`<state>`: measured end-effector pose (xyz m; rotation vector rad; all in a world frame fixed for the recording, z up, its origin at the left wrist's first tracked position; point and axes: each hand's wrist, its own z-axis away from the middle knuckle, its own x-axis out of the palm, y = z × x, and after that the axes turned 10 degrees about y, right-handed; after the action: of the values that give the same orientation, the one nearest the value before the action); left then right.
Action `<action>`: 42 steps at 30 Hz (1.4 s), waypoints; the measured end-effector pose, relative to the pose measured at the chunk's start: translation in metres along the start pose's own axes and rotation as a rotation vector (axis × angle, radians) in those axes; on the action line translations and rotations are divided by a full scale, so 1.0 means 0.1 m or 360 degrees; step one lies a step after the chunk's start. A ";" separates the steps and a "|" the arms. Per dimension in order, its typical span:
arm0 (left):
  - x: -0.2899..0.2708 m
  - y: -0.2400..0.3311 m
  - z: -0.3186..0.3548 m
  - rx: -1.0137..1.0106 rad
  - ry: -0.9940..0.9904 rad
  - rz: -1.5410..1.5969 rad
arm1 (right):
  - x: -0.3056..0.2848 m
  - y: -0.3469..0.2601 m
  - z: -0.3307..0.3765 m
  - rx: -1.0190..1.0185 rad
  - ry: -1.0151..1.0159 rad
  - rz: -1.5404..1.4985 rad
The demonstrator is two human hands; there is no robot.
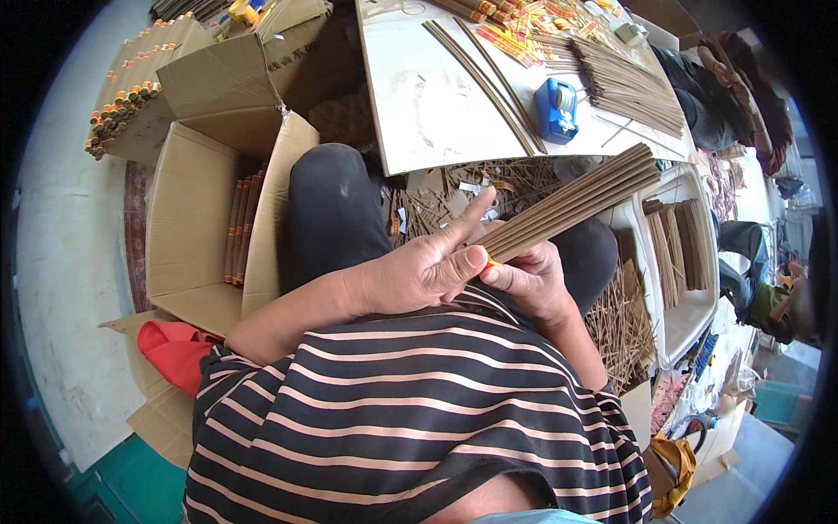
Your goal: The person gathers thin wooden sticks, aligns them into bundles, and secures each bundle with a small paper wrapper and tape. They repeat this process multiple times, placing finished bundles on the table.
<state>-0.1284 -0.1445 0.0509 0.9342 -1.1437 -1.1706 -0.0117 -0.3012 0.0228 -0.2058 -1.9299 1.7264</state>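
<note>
Across my lap a bundle of brown incense sticks (pixel 580 196) slants up to the right, its near end between my two hands. My left hand (pixel 436 266) presses its thumb at that end, beside a bit of yellow-orange paper band (pixel 492 261), while its index finger points up and away. From the right, my right hand (pixel 539 278) grips the bundle, thumb on top; its other fingers are mostly hidden behind the sticks. How far the band wraps round the bundle is hidden by my fingers.
A white table (pixel 406 105) ahead carries a blue tape dispenser (pixel 557 112), loose sticks (pixel 624 87) and orange-yellow labels (pixel 511 45). At left, an open cardboard box (pixel 188 218) holds banded bundles. A white bin (pixel 698 319) with more sticks stands right. Another person (pixel 738 96) is at far right.
</note>
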 end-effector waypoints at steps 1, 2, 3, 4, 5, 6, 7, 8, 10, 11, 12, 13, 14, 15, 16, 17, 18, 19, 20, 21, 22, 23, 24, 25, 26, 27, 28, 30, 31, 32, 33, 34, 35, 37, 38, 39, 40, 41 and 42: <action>0.00 -0.03 -0.02 -0.0029 -0.0026 0.0077 | -0.01 -0.01 0.00 0.0046 0.0005 -0.0070; -0.01 -0.02 -0.02 -0.0090 -0.0038 0.0109 | -0.03 -0.02 -0.01 0.0068 -0.0012 -0.0089; -0.02 0.02 -0.02 -0.0151 -0.0050 0.0141 | -0.05 -0.03 -0.02 0.0090 -0.0030 -0.0108; -0.03 0.04 -0.02 -0.0212 -0.0062 0.0170 | -0.06 -0.03 -0.02 0.0110 -0.0048 -0.0128; -0.03 0.02 -0.03 -0.0220 -0.0040 0.0178 | -0.06 -0.03 -0.02 0.0127 -0.0022 -0.0147; -0.02 -0.02 -0.04 -0.0227 -0.0018 0.0186 | -0.06 -0.03 -0.02 0.0143 0.0004 -0.0166; -0.01 -0.05 -0.05 -0.0235 0.0005 0.0193 | -0.06 -0.03 -0.03 0.0159 0.0030 -0.0186; -0.01 -0.07 -0.05 -0.0222 0.0012 0.0210 | -0.06 -0.02 -0.04 0.0201 0.0016 -0.0198; -0.01 -0.09 -0.07 -0.0199 0.0027 0.0241 | -0.09 -0.02 -0.08 0.0283 -0.0013 -0.0224; -0.01 -0.11 -0.07 -0.0221 0.0011 0.0270 | -0.11 -0.02 -0.11 0.0266 -0.0054 -0.0177; -0.02 -0.13 -0.08 -0.0243 -0.0006 0.0300 | -0.14 -0.03 -0.15 0.0250 -0.0094 -0.0129; -0.03 -0.14 -0.09 -0.0264 -0.0023 0.0330 | -0.16 -0.03 -0.17 0.0233 -0.0134 -0.0080; -0.02 -0.12 -0.10 -0.0256 -0.0037 0.0354 | -0.14 -0.05 -0.18 0.0207 -0.0090 0.0004; -0.01 -0.09 -0.11 -0.0248 -0.0051 0.0377 | -0.10 -0.10 -0.21 0.0180 -0.0046 0.0088; -0.01 -0.07 -0.12 -0.0239 -0.0066 0.0400 | -0.08 -0.13 -0.23 0.0152 -0.0001 0.0173; -0.02 -0.09 -0.11 -0.0241 -0.0043 0.0385 | -0.06 -0.12 -0.24 0.0147 0.0008 0.0101; -0.03 -0.13 -0.10 -0.0242 -0.0019 0.0370 | -0.05 -0.12 -0.24 0.0142 0.0017 0.0029; -0.03 -0.14 -0.10 -0.0247 0.0001 0.0355 | -0.04 -0.11 -0.24 0.0138 0.0030 -0.0044; -0.02 -0.12 -0.10 -0.0229 0.0025 0.0378 | -0.04 -0.09 -0.23 0.0134 0.0043 -0.0117; -0.01 -0.06 -0.10 -0.0212 0.0047 0.0401 | -0.13 0.11 -0.20 -0.0015 0.0125 0.0025; -0.01 -0.03 -0.09 -0.0192 0.0086 0.0424 | -0.10 -0.01 -0.19 0.0177 0.0203 0.0159; -0.05 -0.02 -0.06 -0.0347 0.0072 0.0348 | -0.02 -0.06 -0.17 0.0136 0.0353 0.0163; -0.05 -0.02 -0.07 -0.0321 0.0095 0.0325 | 0.04 -0.08 -0.15 0.0094 0.0504 0.0167; -0.05 -0.03 -0.07 -0.0294 0.0119 0.0311 | 0.03 -0.07 -0.14 0.0010 0.0512 0.0352; -0.05 -0.05 -0.07 -0.0267 0.0143 0.0298 | 0.01 -0.05 -0.13 -0.0074 0.0518 0.0538; -0.05 -0.11 -0.08 -0.0285 0.0154 0.0348 | -0.01 -0.05 -0.11 -0.0159 0.0523 0.0724; -0.03 -0.09 -0.09 -0.0278 0.0183 0.0382 | -0.02 -0.06 -0.10 -0.0122 0.0486 0.0708; 0.01 -0.03 -0.10 -0.0263 0.0242 0.0451 | -0.03 -0.09 -0.08 -0.0048 0.0409 0.0675; 0.01 -0.05 -0.10 -0.0264 0.0235 0.0459 | 0.00 -0.12 -0.07 -0.0036 0.0411 0.0614; -0.01 -0.09 -0.10 -0.0266 0.0230 0.0467 | 0.04 -0.15 -0.08 -0.0025 0.0412 0.0552; -0.02 -0.11 -0.10 -0.0268 0.0225 0.0475 | 0.06 -0.16 -0.08 -0.0013 0.0412 0.0490; -0.02 -0.12 -0.10 -0.0253 0.0206 0.0477 | 0.05 -0.15 -0.08 0.0011 0.0401 0.0495; -0.02 -0.12 -0.11 -0.0238 0.0188 0.0478 | 0.03 -0.14 -0.07 0.0035 0.0389 0.0500; -0.02 -0.12 -0.11 -0.0230 0.0169 0.0488 | 0.03 -0.13 -0.06 0.0057 0.0384 0.0497; -0.02 -0.12 -0.11 -0.0237 0.0167 0.0497 | 0.04 -0.13 -0.06 0.0055 0.0392 0.0491; -0.02 -0.12 -0.11 -0.0243 0.0166 0.0505 | 0.04 -0.13 -0.06 0.0053 0.0400 0.0484; -0.02 -0.12 -0.12 -0.0242 0.0169 0.0500 | 0.04 -0.13 -0.06 0.0043 0.0399 0.0488; -0.02 -0.11 -0.12 -0.0240 0.0172 0.0496 | 0.04 -0.13 -0.06 0.0033 0.0399 0.0492; -0.02 -0.11 -0.12 -0.0239 0.0174 0.0491 | 0.04 -0.13 -0.07 0.0023 0.0399 0.0496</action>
<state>-0.1193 -0.1443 0.0374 0.6711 -1.0531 -0.9286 -0.0089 -0.2959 0.0371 -0.7158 -1.7698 1.8061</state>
